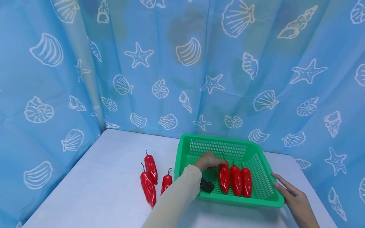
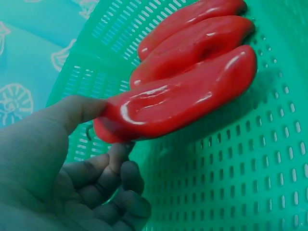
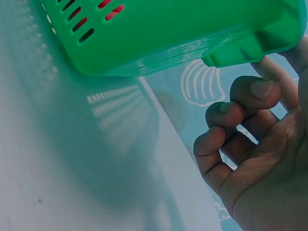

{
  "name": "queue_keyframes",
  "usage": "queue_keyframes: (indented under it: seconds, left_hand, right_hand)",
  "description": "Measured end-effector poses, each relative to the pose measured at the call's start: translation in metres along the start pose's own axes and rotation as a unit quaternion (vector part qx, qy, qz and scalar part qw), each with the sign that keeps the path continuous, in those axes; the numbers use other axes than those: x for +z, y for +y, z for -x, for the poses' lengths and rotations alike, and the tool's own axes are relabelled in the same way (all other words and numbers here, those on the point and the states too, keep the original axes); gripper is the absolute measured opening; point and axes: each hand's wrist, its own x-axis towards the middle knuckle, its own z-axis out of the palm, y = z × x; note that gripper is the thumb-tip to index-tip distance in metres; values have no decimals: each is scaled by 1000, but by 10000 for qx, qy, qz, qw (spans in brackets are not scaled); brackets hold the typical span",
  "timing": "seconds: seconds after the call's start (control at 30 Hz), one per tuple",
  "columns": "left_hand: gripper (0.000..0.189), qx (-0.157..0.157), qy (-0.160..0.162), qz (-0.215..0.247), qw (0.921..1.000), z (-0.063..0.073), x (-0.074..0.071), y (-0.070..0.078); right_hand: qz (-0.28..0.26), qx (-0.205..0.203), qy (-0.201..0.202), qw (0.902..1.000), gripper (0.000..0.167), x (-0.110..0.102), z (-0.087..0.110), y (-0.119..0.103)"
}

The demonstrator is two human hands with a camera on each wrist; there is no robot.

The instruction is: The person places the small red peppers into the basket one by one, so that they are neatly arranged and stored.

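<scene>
My left hand (image 1: 209, 161) reaches into the green plastic basket (image 1: 239, 201) and pinches a red pepper (image 1: 224, 177) by its stem end, between thumb and fingertips. In the left wrist view that pepper (image 2: 178, 101) lies along two other red peppers (image 2: 195, 50), its tip pointing away from my hand (image 2: 72, 159). At the basket's right side, my right hand (image 1: 296, 199) holds the rim with thumb and forefinger. The right wrist view shows its other fingers (image 3: 216, 142) curled below the rim, off the basket.
Three more red peppers (image 1: 148, 188) lie on the white table (image 1: 114, 177) left of the basket, one partly behind my left sleeve (image 1: 176, 199). A black wrist device (image 1: 207, 186) shows beside that sleeve. Blue shell-print curtains (image 1: 159, 63) hang behind and at both sides.
</scene>
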Motion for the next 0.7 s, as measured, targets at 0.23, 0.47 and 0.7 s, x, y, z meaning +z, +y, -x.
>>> queue_keyframes:
  seconds: [0.23, 0.47, 0.7]
  left_hand:
    - [33, -45, -131, -325, 9994, -3, -1, -5]
    - [37, -119, -332, -649, 9973, 0, -7, -8]
    - [38, -92, -361, -763, 9964, 3, -20, -5]
  right_hand:
    - [78, -105, 25, 9999, 82, 3, -1, -1]
    - [-150, -13, 26, 9999, 84, 5, -2, 1]
    - [25, -6, 4, 10000, 83, 0, -2, 3]
